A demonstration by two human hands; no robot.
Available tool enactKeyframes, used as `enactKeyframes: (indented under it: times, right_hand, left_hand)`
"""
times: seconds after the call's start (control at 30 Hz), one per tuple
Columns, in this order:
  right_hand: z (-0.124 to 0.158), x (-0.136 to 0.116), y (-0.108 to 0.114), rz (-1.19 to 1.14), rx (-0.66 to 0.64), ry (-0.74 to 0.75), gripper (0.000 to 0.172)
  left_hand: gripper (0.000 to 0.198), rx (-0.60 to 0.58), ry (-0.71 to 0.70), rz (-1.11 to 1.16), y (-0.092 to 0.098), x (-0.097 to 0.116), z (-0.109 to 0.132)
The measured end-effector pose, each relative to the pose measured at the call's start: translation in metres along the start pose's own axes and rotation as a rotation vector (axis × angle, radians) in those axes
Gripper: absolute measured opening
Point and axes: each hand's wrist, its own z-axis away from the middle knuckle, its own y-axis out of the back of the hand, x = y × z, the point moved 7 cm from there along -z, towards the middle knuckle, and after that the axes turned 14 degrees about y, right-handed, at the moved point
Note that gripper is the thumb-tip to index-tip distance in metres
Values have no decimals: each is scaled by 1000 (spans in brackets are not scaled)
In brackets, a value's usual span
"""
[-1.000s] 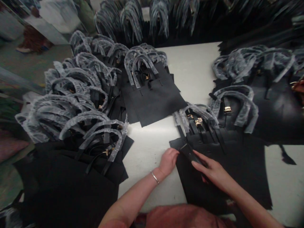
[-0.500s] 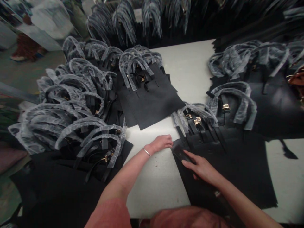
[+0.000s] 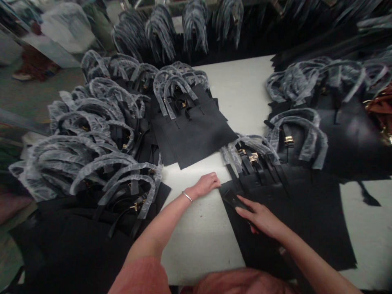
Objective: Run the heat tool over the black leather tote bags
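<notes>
A black leather bag panel (image 3: 294, 220) lies flat in front of me on the right, with plastic-wrapped handles (image 3: 255, 145) and gold clasps (image 3: 253, 157) along its top. My left hand (image 3: 207, 184), closed, pinches the panel's upper left corner. My right hand (image 3: 260, 216) is wrapped around a long black hand tool (image 3: 233, 199) with a broad flat end; its exact kind does not show. That flat end rests on or just above the panel near the same corner, close to my left fingers.
More black bag panels (image 3: 202, 130) with wrapped handles lie ahead on the white table (image 3: 199, 237). A large heap of wrapped handles (image 3: 88, 159) covers the left side. Further panels (image 3: 352, 130) lie at right, beside something brown (image 3: 381, 106). Bundles of handles (image 3: 194, 24) hang at the back.
The view has shifted very slightly. Both hands stay near the panel's corner, and the flat end of the tool has moved a little down.
</notes>
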Motion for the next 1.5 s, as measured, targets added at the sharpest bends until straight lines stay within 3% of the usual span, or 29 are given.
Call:
enactKeyframes:
  times: [0.13,0.23,0.3,0.43,0.57,0.7,0.9,1.03,1.13,1.23,1.33,1.5]
  right_hand:
    - [0,-1,1,2,0,2,65]
    - [0,-1,1,-8,1,18,66]
    - [0,0,1,-6,0,15,66]
    - [-5,-8,-2,93,-27,7,67]
    - [-25,-28,-4,206,-19,33,65]
    - [-45,-47,-2,277,44,119,60]
    - [-32,-42,0,284,17,91,55]
    - [-45,-48,-4,268,57,114,52]
    - [-56,-53,2,237,123,112,61]
    - [-49,-51,18,193,190,88,70]
    - [-33,-43,23,135,131,65,67]
    - [-28,-34,7,109,-30,-26,67]
  left_hand:
    - [27,196,133,60,17,-14,6]
    - [32,284,176,78,10,-7,36]
    - [32,249,105,86,-14,14,62]
    - [23,64,-202,53,-77,74,105]
    - [30,61,-167,-46,-103,91,108]
    - [33,65,-159,-97,-103,88,105]
    - [28,80,-155,-85,-95,91,108]
    - [31,76,-141,-93,-97,89,107]
    - [39,77,-145,-87,-99,86,108]
    - [44,88,-154,-72,-98,85,110]
    - [44,94,-147,-62,-97,86,111]
    - [44,69,-158,-73,-95,89,110]
